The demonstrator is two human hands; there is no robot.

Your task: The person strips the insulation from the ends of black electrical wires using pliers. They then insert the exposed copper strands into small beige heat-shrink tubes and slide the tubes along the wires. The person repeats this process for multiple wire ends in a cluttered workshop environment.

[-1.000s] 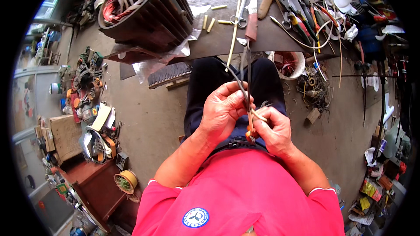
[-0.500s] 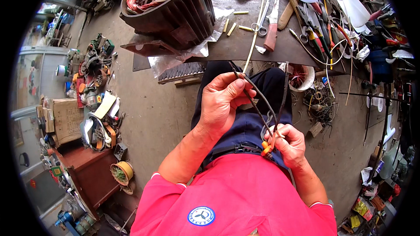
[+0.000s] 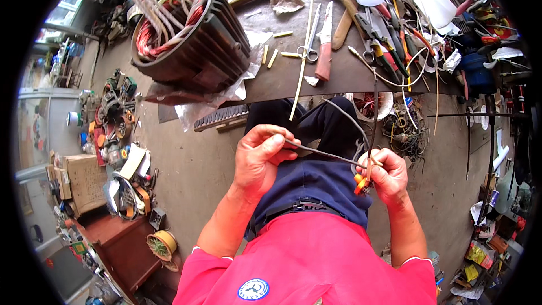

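**Dark wire pulled taut between two hands, above the lap**

Dark wire [image 3: 322, 152] runs in a nearly straight line from the left hand [image 3: 261, 161] to the right hand [image 3: 384, 175], hanging over the person's dark blue trousers [image 3: 307, 183] just in front of the workbench [image 3: 316, 73]. The left hand pinches one end between thumb and forefinger, the other fingers curled in. The right hand is clenched around an orange-handled tool [image 3: 361, 183], a cutter or stripper by its look, and it also seems to hold the wire where it bends upward into a long free tail toward the bench; the tool's working end is hidden by the fingers, so whether it bites the wire cannot be told.

To do this well, I judge that the stretch between the hands should stay taut and straight, with the left pinch firm enough not to slip, and the tool square to the wire so only the covering is nicked. The free tail needs watching, since it passes close to the clutter.

On the bench lie scissors [image 3: 309, 39], a red-handled knife [image 3: 324, 45] and a wooden mallet [image 3: 337, 5]. A finned motor housing [image 3: 197, 39] with copper windings stands at the bench's left end.
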